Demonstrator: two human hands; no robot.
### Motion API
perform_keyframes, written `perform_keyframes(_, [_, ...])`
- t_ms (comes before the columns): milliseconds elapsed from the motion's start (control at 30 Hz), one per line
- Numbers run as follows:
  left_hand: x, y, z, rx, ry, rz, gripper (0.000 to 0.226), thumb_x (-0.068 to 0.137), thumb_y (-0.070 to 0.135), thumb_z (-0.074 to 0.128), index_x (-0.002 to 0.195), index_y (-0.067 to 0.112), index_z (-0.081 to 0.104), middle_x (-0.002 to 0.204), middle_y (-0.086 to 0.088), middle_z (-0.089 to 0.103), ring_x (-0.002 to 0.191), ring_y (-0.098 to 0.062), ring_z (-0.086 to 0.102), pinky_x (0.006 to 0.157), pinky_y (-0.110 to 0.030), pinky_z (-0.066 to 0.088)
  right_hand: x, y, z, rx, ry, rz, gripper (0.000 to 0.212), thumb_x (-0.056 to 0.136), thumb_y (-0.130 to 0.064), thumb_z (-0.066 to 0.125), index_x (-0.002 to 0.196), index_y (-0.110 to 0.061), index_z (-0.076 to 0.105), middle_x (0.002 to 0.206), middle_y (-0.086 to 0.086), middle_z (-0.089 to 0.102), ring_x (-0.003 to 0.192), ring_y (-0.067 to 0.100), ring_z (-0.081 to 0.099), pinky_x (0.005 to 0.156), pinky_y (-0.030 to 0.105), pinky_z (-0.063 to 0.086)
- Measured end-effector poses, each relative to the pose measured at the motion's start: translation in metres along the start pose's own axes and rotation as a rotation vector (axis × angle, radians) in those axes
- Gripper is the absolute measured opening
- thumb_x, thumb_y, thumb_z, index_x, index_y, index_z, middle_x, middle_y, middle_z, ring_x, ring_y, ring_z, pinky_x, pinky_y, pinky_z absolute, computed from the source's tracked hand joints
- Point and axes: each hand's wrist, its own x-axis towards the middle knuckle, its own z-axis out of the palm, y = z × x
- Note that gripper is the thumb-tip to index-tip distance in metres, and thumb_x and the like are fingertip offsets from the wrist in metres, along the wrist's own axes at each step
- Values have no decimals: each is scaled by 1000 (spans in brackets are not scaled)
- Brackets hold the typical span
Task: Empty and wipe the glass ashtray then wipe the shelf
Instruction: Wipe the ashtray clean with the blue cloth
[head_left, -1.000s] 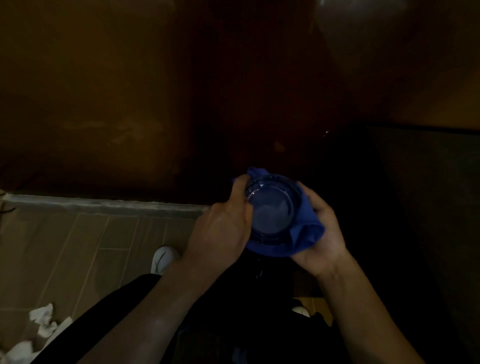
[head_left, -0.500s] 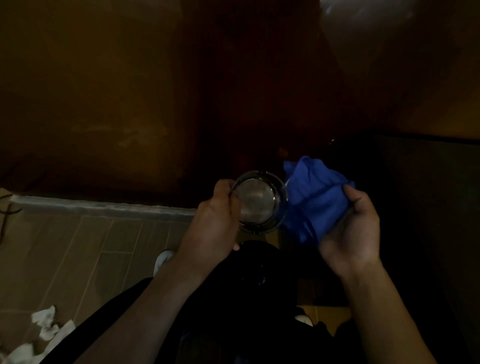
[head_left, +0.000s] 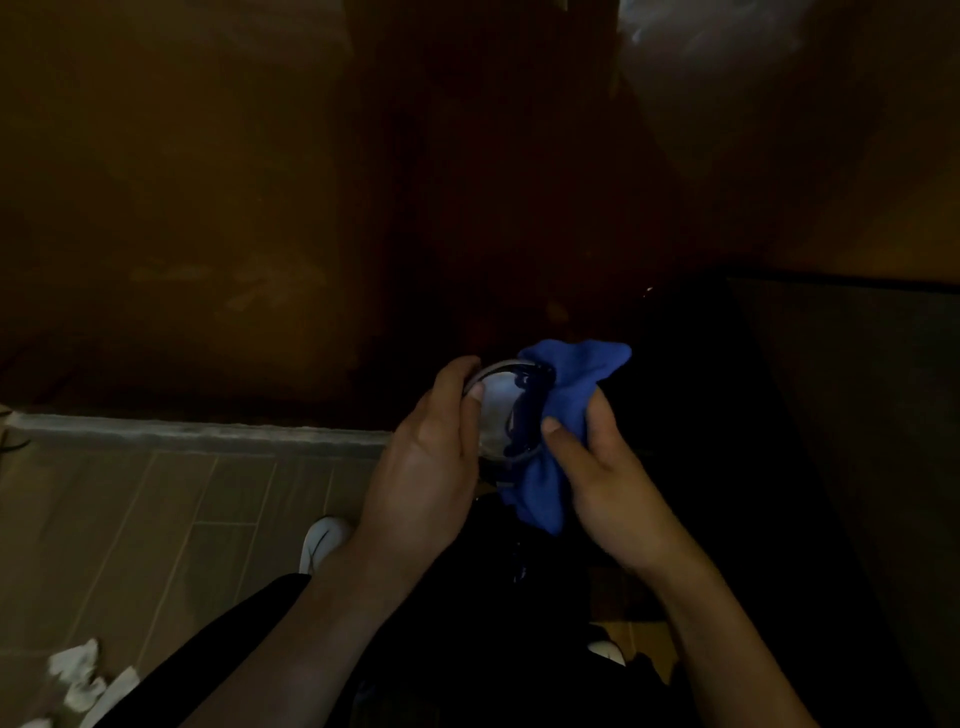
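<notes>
While the ashtray is held up in the air, it looks empty, so dumping seems done. The left hand grips its rim. The right hand presses a blue cloth against it. The shelf wipe is still left.

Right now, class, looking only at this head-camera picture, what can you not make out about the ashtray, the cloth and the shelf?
- Glass ashtray: far side hidden by the blue cloth; cleanliness unreadable in the dim light.
- Left hand covers the ashtray's near rim.
- Right hand hides part of the cloth.
- Shelf: lost in darkness; cannot be identified.
</notes>
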Motion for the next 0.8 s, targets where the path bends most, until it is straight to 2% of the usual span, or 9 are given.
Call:
perform_keyframes(100, [0,1,4,60,-76,64,52,99,51,20,145,32,35,110,-3,67,72,-13,62,63,-34,58,0,7,-4,-220,70,-74,34,106,-27,45,125,-55,39,121,-23,63,112,-6,61,96,18,50])
perform_keyframes(167, [3,-5,5,136,-156,126,52,100,49,22,147,29,34,111,-5,67,84,-18,67,69,-37,58,0,12,-10,-376,84,-117,27,106,-28,44,118,-52,41,119,-19,60,108,-6,60,95,22,51])
perform_keyframes(300, [0,-17,9,513,-391,259,47,99,21,33,146,16,35,126,-12,63,104,-35,66,82,-46,56,0,23,-12,-771,-110,-183,21,107,-24,41,127,-32,45,112,-6,54,93,9,59,85,37,53])
perform_keyframes(367, [-2,-16,7,521,-381,254,44,101,28,31,144,17,36,119,-9,66,97,-28,67,78,-43,57,1,24,-9,-749,-125,-193,27,106,-19,44,130,-29,47,115,-6,56,95,10,59,86,34,52])
perform_keyframes(467, [-1,-5,2,96,-197,10,50,99,51,39,144,29,34,111,5,67,91,-9,67,74,-28,56,3,18,-10,-598,133,-211,37,103,-20,50,136,-36,48,123,-14,58,107,0,58,91,18,47])
perform_keyframes(567, [-2,4,13,-36,-240,-139,46,102,42,46,144,30,31,103,2,70,79,-9,69,69,-30,58,8,18,-7,-341,345,-141,35,103,-21,53,136,-34,51,120,-12,65,106,-1,62,90,17,49])
perform_keyframes(667, [-5,0,22,3,-329,-174,49,105,22,42,149,25,21,86,-8,71,69,-23,70,69,-46,58,8,20,-6,-259,313,-97,36,103,-16,53,136,-31,52,114,-14,66,101,-2,64,82,10,50])
perform_keyframes(733, [2,-3,15,59,-397,-124,48,104,21,42,147,25,20,83,-6,69,67,-21,68,68,-44,57,7,20,-12,-283,215,-133,37,103,-15,52,135,-32,50,114,-16,65,104,-3,63,84,10,48])
perform_keyframes(800, [7,-10,5,168,-438,-41,48,104,22,43,146,24,22,87,-6,68,69,-19,66,66,-37,55,5,19,-17,-367,90,-158,39,104,-17,50,138,-34,46,126,-15,61,115,-3,59,97,16,47])
